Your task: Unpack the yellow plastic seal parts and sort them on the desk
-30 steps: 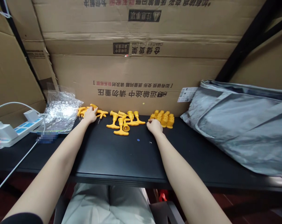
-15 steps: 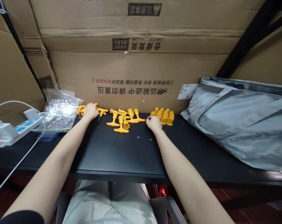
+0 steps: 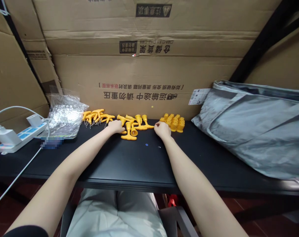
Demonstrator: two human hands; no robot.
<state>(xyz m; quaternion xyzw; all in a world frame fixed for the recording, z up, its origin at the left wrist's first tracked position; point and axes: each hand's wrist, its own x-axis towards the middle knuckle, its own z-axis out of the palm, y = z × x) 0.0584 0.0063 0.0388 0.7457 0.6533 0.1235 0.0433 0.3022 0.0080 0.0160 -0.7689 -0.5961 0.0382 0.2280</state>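
My left hand (image 3: 115, 127) lies over the left edge of the middle group of yellow corkscrews (image 3: 129, 134), covering part of one T-shaped handle. Its fingertips are hard to make out, so its grip is unclear. These corkscrews have sleeves over their screws and lie in a loose cluster. My right hand (image 3: 162, 129) rests on the table with its fingers curled closed, close to the end of a yellow handle and beside the yellow sleeves (image 3: 174, 125). What its fingers hold, if anything, is hidden. Farther left, bare-screw corkscrews (image 3: 98, 113) lie in a pile, their metal spirals showing.
A clear plastic bag (image 3: 65, 113) and a white power strip (image 3: 28, 136) with chargers and a cable are at the left. A large grey bag (image 3: 258, 131) fills the right side. Cardboard (image 3: 144, 69) stands along the back of the black table (image 3: 139, 164).
My left hand has moved right, from the bare-screw pile to the middle cluster, uncovering the pile. My right hand has barely moved.
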